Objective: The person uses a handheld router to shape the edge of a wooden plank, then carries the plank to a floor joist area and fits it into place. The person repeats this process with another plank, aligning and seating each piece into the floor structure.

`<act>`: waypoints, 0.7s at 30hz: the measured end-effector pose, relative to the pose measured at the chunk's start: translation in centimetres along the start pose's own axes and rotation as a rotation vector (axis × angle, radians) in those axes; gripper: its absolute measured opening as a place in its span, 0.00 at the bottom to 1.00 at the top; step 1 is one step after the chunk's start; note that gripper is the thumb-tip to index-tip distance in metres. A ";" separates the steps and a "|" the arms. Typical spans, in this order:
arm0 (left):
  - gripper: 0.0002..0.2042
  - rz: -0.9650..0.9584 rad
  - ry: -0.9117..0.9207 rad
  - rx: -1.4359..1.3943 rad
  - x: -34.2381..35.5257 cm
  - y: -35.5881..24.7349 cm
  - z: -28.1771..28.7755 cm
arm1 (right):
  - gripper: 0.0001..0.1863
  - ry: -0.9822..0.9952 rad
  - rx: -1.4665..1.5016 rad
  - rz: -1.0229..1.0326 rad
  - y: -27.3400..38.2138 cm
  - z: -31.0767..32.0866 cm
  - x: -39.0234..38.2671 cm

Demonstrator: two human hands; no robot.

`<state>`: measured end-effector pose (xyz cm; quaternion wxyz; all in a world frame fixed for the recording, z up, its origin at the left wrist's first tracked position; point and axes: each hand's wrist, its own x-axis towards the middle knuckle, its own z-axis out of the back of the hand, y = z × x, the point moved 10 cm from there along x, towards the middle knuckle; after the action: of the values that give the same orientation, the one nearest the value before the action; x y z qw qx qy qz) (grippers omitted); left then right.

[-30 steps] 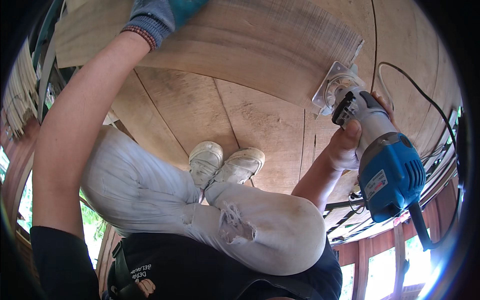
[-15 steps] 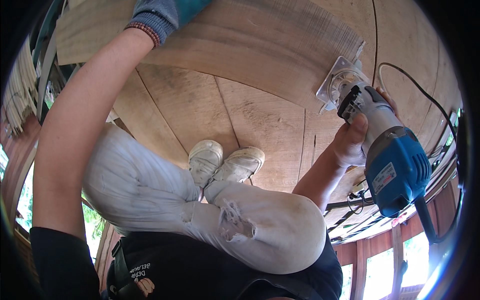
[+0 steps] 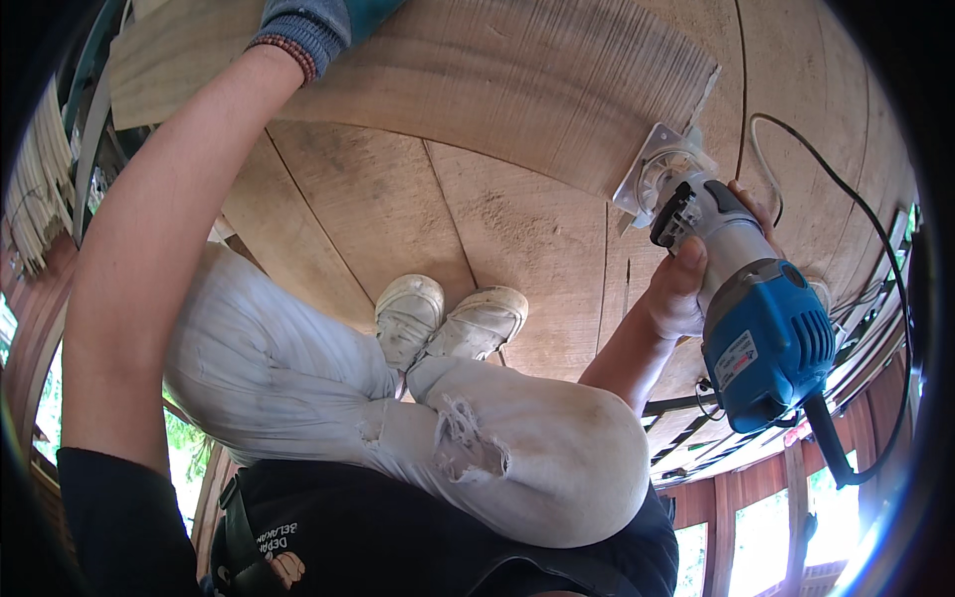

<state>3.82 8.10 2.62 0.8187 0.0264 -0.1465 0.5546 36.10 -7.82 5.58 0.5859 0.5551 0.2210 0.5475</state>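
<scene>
My left hand (image 3: 343, 22), in a grey and teal glove, rests on a wide, thin wooden board (image 3: 492, 104) at the top; its fingers run out of view. My right hand (image 3: 686, 289) grips the silver and blue handheld trim router (image 3: 766, 338), thumb along the near side of its body. The router lies angled with its clear square base plate (image 3: 649, 169) against the board's right end, where the edge looks ragged. I cannot see the cutting bit clearly.
Below the board is a planked wooden floor (image 3: 537, 249) with sawdust on it and my crossed legs and light shoes. A black cord (image 3: 846, 184) loops at the right. Stacked wooden strips (image 3: 40, 179) stand at the left. Railings and bright openings line the rim.
The router in my right hand shifted right and up, then back left along the board's end, now slightly higher than a second ago. My left hand and the board moved only slightly.
</scene>
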 end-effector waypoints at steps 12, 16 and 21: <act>0.19 0.003 -0.009 -0.021 0.2 -0.2 0.2 | 0.37 0.059 -0.084 0.039 1.3 0.5 -1.9; 0.20 0.032 0.021 -0.042 0.3 0.0 0.0 | 0.39 0.105 -0.071 0.056 1.4 0.5 -2.4; 0.21 0.002 -0.018 -0.019 0.2 -0.5 0.3 | 0.37 0.058 -0.134 0.021 2.0 0.9 -3.2</act>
<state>4.28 8.02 3.05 0.8168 0.0236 -0.1593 0.5539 35.08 -11.45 6.46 0.6094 0.5008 0.1946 0.5831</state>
